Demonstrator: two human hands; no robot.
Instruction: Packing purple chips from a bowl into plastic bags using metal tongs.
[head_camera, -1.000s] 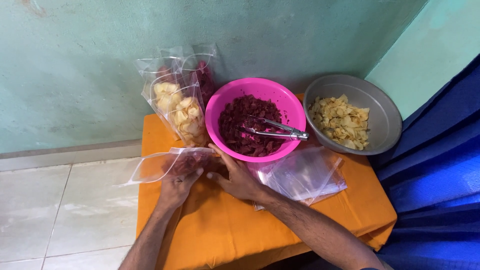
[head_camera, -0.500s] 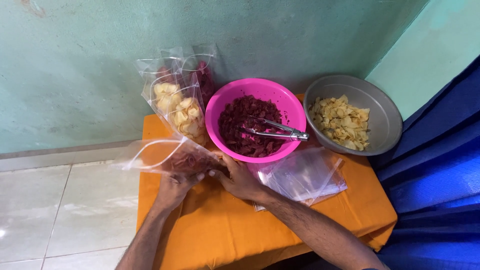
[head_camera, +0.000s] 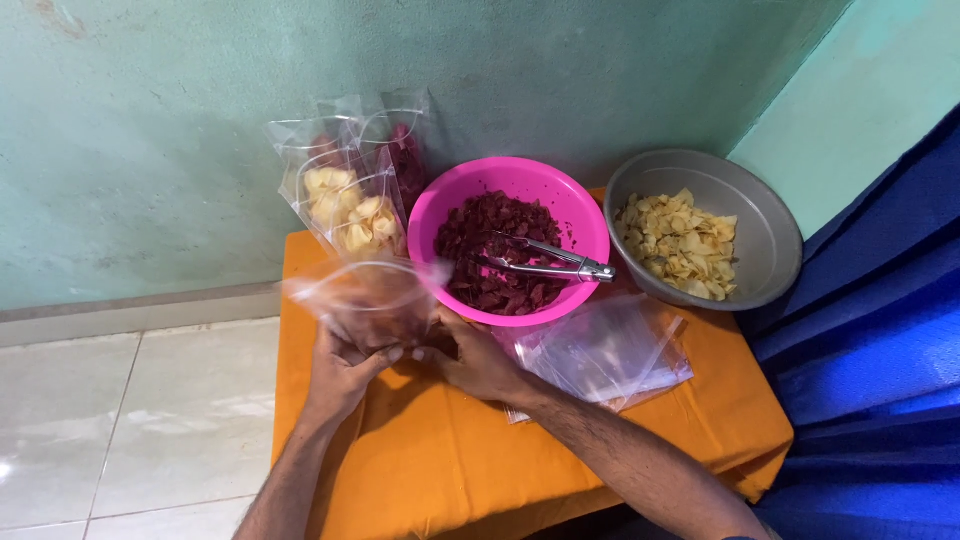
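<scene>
So the whole setup is jammed into a corner with pale green walls (head_camera: 200, 130), white floor tiles (head_camera: 120, 420) on the left and a blue curtain (head_camera: 880, 330) hanging on the right, which is probably why everything sits within arm's reach on one small table under an orange cloth (head_camera: 480, 470). At the back edge there's a grey metal basin (head_camera: 770, 230) of pale yellow chips (head_camera: 680, 245), and touching it a pink bowl (head_camera: 590, 215) of dark red chips (head_camera: 490, 250) with metal tongs (head_camera: 545, 262) lying across the pile, handle toward the right hand, handy to grab. Filled clear bags (head_camera: 350, 190) lean upright against the wall so they don't tip, and a flat stack of empty bags (head_camera: 610, 350) waits just right of the hands. Both hands are closed around one clear bag with red chips (head_camera: 370, 300), held up just in front of the pink bowl: left hand (head_camera: 340, 375) gripping from below, right hand (head_camera: 480, 365) pinching its lower right side. The bag is blurry, so I can't tell if its top is sealed.
</scene>
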